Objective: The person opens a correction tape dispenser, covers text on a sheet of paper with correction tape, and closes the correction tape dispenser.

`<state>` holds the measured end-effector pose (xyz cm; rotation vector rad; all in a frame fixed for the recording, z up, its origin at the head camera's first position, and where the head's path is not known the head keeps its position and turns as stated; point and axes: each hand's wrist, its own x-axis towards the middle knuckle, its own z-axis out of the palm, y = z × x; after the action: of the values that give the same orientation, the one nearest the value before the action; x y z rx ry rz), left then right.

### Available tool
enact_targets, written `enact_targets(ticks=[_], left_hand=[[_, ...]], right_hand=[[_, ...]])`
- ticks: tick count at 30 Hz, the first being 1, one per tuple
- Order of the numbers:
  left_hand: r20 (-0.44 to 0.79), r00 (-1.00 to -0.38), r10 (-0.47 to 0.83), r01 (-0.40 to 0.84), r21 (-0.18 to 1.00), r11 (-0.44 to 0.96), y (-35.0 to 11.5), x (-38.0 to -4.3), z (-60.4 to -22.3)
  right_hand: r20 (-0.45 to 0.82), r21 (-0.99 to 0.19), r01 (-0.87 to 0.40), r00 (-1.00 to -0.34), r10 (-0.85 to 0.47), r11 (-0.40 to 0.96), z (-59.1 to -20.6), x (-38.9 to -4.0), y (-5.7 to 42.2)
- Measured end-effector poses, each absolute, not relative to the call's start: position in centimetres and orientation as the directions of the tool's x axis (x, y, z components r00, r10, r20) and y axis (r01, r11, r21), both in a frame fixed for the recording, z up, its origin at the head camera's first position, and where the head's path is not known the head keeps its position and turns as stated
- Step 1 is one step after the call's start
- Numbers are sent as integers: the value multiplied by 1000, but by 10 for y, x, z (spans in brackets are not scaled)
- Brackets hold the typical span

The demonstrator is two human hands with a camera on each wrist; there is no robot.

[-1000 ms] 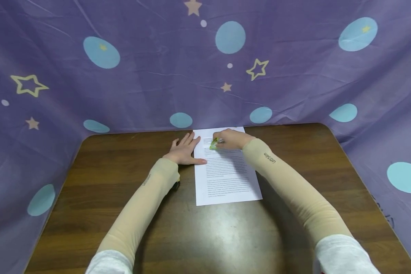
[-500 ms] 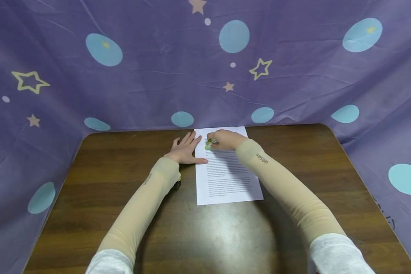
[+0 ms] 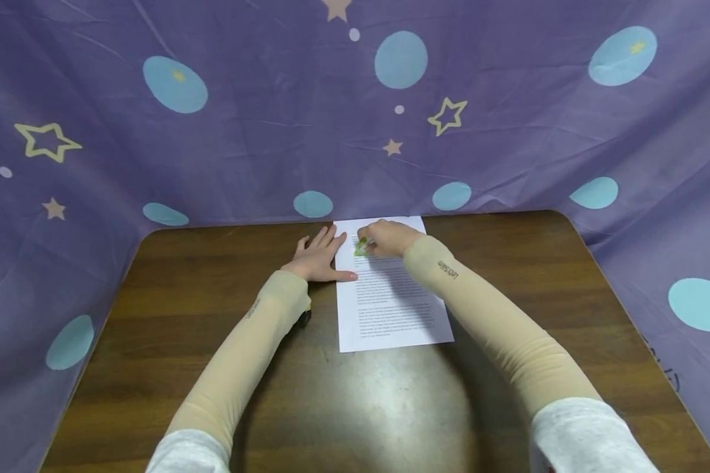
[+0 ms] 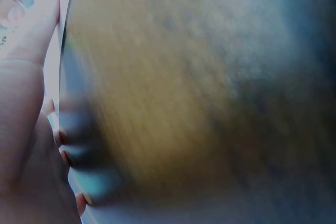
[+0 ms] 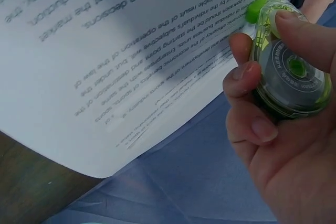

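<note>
A printed sheet of paper (image 3: 390, 322) lies at the far side of the table. My right hand (image 3: 393, 238) grips a clear and green correction tape (image 5: 294, 72) between thumb and curled fingers. In the right wrist view its green tip (image 5: 257, 10) is down at the lines of print; whether a strip of tape lies there I cannot tell. My left hand (image 3: 316, 261) rests with spread, straight fingers on the sheet's left edge, partly on the wood. The left wrist view shows this hand's thumb (image 4: 31, 30) along the paper's edge.
The brown wooden table (image 3: 213, 289) has rounded far corners. A purple curtain (image 3: 260, 131) with stars and blue dots hangs right behind the table's far edge, close to the top of the sheet, and along both sides.
My right hand has slid a little to the left across the upper lines with the correction tape, then stayed nearly in place. The left hand and the sheet have kept their place.
</note>
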<state>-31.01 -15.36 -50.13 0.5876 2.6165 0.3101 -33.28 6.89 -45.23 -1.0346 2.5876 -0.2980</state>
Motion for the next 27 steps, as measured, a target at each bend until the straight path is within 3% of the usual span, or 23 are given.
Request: enact_targets(ticks=[27], left_hand=[[-354,-821,449,347,315,883,-153,-308,-500]], right_hand=[[-171,-368,-620,-687,-706,693,-453,-330,109]])
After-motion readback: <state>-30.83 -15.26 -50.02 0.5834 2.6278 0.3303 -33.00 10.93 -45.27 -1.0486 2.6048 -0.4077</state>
